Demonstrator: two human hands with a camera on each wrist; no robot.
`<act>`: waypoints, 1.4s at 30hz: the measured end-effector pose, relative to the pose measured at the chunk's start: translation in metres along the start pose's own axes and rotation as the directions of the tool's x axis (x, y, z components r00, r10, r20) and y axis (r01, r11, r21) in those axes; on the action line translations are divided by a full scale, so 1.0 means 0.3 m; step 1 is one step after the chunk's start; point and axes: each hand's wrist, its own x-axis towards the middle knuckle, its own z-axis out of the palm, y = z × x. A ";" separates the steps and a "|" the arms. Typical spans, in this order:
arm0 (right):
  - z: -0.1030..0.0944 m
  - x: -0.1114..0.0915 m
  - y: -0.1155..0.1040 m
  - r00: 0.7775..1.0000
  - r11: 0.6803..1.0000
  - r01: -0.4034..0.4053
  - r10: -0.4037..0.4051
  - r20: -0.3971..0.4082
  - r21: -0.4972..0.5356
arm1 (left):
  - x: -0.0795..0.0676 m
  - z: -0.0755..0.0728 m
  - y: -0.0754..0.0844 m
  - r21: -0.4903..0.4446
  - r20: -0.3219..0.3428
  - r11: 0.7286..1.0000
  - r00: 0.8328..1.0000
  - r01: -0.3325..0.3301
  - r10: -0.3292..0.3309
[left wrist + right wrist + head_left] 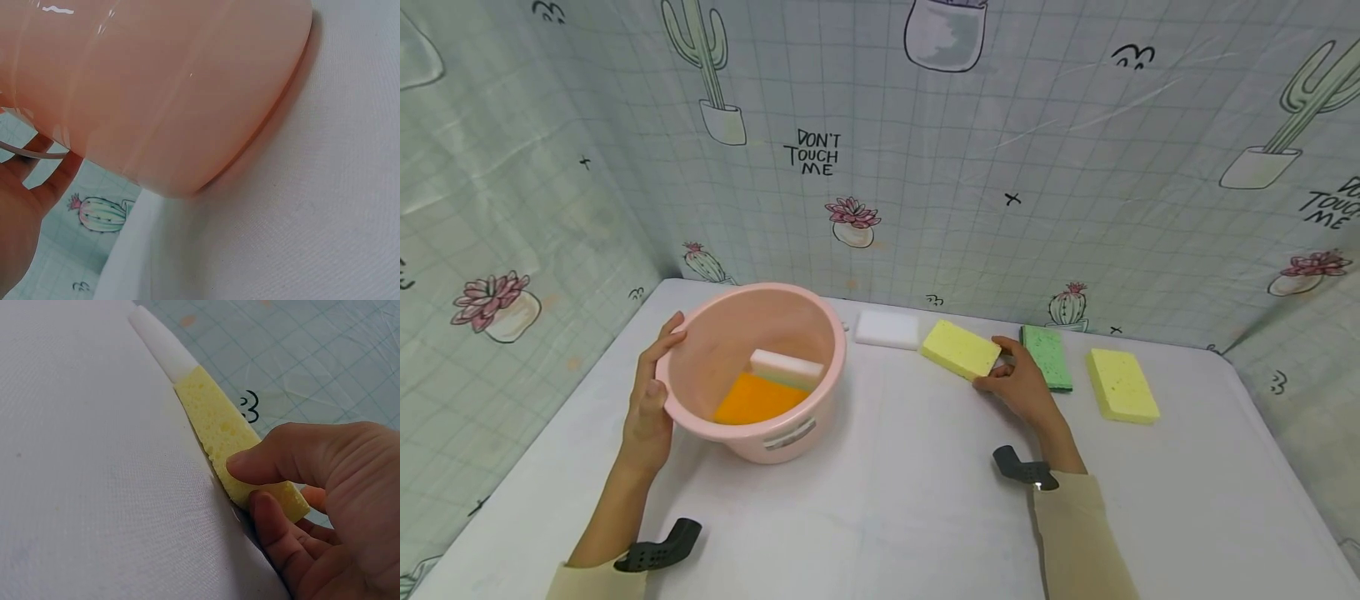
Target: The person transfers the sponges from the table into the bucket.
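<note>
At the left of the head view, my left hand (651,408) holds the rim of a pink plastic bucket (722,337). The bucket stands slightly tilted; an orange piece (754,403), probably a sponge, and a white sponge block (786,369) lie inside it. My right hand (1021,383) pinches the right end of a yellow sponge (957,348) between thumb and fingers. That yellow sponge (219,428) looks slightly raised at the gripped end in the right wrist view. Its far end is close to a white sponge block (887,330).
Right of my right hand lie a green sponge (1047,358) and another yellow sponge (1122,385). Everything stands on a white-covered table (880,500). A patterned curtain (925,167) rises along the table's back edge and both sides.
</note>
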 end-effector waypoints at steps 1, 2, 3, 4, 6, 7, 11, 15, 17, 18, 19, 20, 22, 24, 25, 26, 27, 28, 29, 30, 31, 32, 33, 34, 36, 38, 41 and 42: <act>0.000 0.000 -0.001 1.000 1.000 0.009 -0.009 0.003 0.003 | 0.000 0.000 0.000 0.001 0.001 1.000 1.000 0.000 0.000; 0.000 -0.001 -0.002 1.000 1.000 0.019 -0.019 0.005 0.006 | -0.001 -0.001 -0.001 0.002 0.000 1.000 1.000 0.000 0.000; 0.000 -0.001 -0.004 1.000 1.000 0.028 -0.028 0.007 0.007 | -0.001 -0.001 -0.001 0.002 0.001 1.000 1.000 0.001 -0.001; 0.000 -0.003 -0.006 0.999 0.999 0.034 -0.034 0.011 0.004 | -0.001 -0.001 -0.001 0.001 0.002 1.000 1.000 0.001 -0.001; -0.001 -0.006 -0.009 0.999 0.999 0.043 -0.043 0.021 -0.008 | -0.001 -0.002 -0.002 0.000 0.002 1.000 1.000 0.003 -0.003; -0.001 -0.007 -0.010 0.999 0.999 0.040 -0.039 0.023 -0.014 | -0.002 -0.002 -0.002 -0.001 0.003 1.000 1.000 0.004 -0.004; 0.000 -0.007 -0.008 0.999 0.998 0.035 -0.033 0.039 -0.049 | -0.003 -0.002 -0.001 -0.007 0.001 1.000 1.000 0.008 -0.008; 0.005 -0.005 -0.004 0.999 0.998 0.031 -0.030 0.023 -0.062 | -0.005 -0.003 -0.001 -0.011 -0.002 1.000 1.000 0.009 -0.009; 0.007 -0.007 -0.002 1.000 0.997 0.028 -0.028 0.006 -0.072 | -0.006 -0.003 0.000 -0.013 0.000 1.000 1.000 0.011 -0.011; 0.008 -0.009 -0.003 1.000 0.997 0.024 -0.024 -0.003 -0.073 | -0.006 -0.003 0.000 -0.013 -0.001 1.000 1.000 0.012 -0.012; 0.008 -0.011 -0.003 1.000 0.997 0.022 -0.022 -0.009 -0.076 | -0.006 -0.002 0.001 -0.013 0.000 1.000 1.000 0.013 -0.013; 0.007 -0.013 -0.003 1.000 0.996 0.020 -0.021 -0.013 -0.082 | -0.006 -0.002 0.001 -0.011 -0.001 1.000 1.000 0.015 -0.015; 0.007 -0.016 -0.003 1.000 0.996 0.012 -0.014 -0.021 -0.085 | -0.006 -0.002 0.001 -0.010 -0.001 1.000 1.000 0.017 -0.017; 0.005 -0.018 -0.004 1.000 0.997 0.006 -0.008 -0.025 -0.082 | -0.006 -0.001 0.001 -0.011 -0.001 1.000 1.000 0.015 -0.015; 0.002 -0.019 -0.005 1.000 0.997 0.004 -0.006 -0.026 -0.078 | -0.006 -0.001 0.001 -0.013 0.001 1.000 1.000 0.012 -0.012; 0.000 -0.020 -0.006 1.000 0.998 0.003 -0.005 -0.028 -0.070 | -0.006 -0.001 0.001 -0.015 0.001 1.000 1.000 0.009 -0.009; -0.002 -0.021 -0.007 0.999 0.998 0.001 -0.003 -0.032 -0.056 | -0.006 -0.001 0.000 -0.018 0.003 1.000 1.000 0.004 -0.004; -0.005 -0.022 -0.009 0.999 0.999 0.003 -0.004 -0.036 -0.043 | -0.006 -0.001 0.000 -0.021 0.005 1.000 1.000 0.000 0.000; -0.008 -0.024 -0.013 0.999 1.000 0.008 -0.009 -0.040 -0.026 | -0.006 -0.001 0.000 -0.023 0.008 1.000 1.000 -0.003 0.004; -0.012 -0.025 -0.017 0.999 1.000 0.016 -0.017 -0.042 -0.006 | -0.006 -0.001 0.000 -0.025 0.010 1.000 1.000 -0.008 0.009; -0.016 -0.028 -0.022 0.999 1.000 0.026 -0.026 -0.045 0.012 | -0.007 -0.001 0.000 -0.026 0.012 1.000 1.000 -0.011 0.011; -0.019 -0.031 -0.028 0.998 0.999 0.037 -0.036 -0.047 0.025 | -0.007 -0.001 0.000 -0.027 0.013 1.000 1.000 -0.012 0.013; -0.022 -0.034 -0.035 0.998 0.998 0.050 -0.048 -0.049 0.035 | -0.007 -0.001 0.001 -0.026 0.015 1.000 1.000 -0.013 0.014; -0.025 -0.038 -0.043 0.997 0.997 0.066 -0.064 -0.048 0.042 | -0.006 -0.001 0.002 -0.024 0.014 1.000 1.000 -0.011 0.011; -0.030 -0.045 -0.059 0.994 0.993 0.101 -0.098 -0.042 0.059 | -0.006 -0.001 0.003 -0.018 0.011 1.000 1.000 -0.005 0.005; -0.033 -0.051 -0.078 0.991 0.989 0.133 -0.130 -0.038 0.067 | -0.004 -0.001 0.003 -0.013 0.006 1.000 1.000 -0.003 0.003; -0.043 -0.057 -0.105 0.986 0.984 0.166 -0.164 -0.038 0.060 | -0.002 0.003 0.001 -0.007 0.000 1.000 1.000 0.000 0.000; -0.048 -0.059 -0.113 0.985 0.984 0.168 -0.166 -0.044 0.052 | -0.001 0.006 -0.001 -0.006 0.000 1.000 1.000 0.001 -0.001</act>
